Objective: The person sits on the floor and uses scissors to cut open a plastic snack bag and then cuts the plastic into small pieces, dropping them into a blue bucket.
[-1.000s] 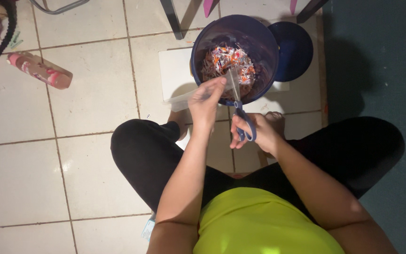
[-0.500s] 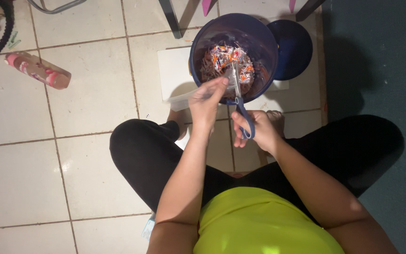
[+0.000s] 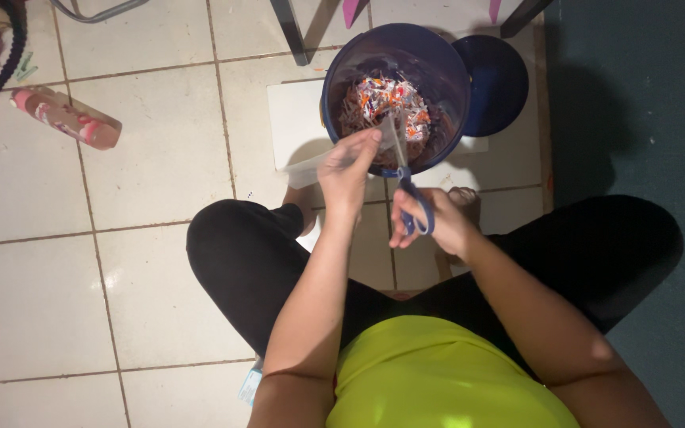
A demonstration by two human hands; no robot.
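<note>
I sit cross-legged on a tiled floor. My right hand [image 3: 431,223] grips blue-handled scissors [image 3: 404,184], blades pointing up over the rim of a dark blue bucket [image 3: 334,87]. My left hand [image 3: 348,168] pinches a pale clear plastic strip [image 3: 304,170] at the bucket's near edge, right beside the blades. Inside the bucket lies a heap of small cut scraps [image 3: 390,101], orange, white and red.
A dark blue lid [image 3: 499,83] lies right of the bucket, both on a white board [image 3: 293,119]. A pink bottle [image 3: 65,117] lies on the tiles at left. Chair legs [image 3: 291,32] stand beyond the bucket. Dark green carpet [image 3: 636,103] runs along the right.
My hands and the scissors stay at the bucket's near rim; the scissor blades have shifted slightly. The view has barely moved.
</note>
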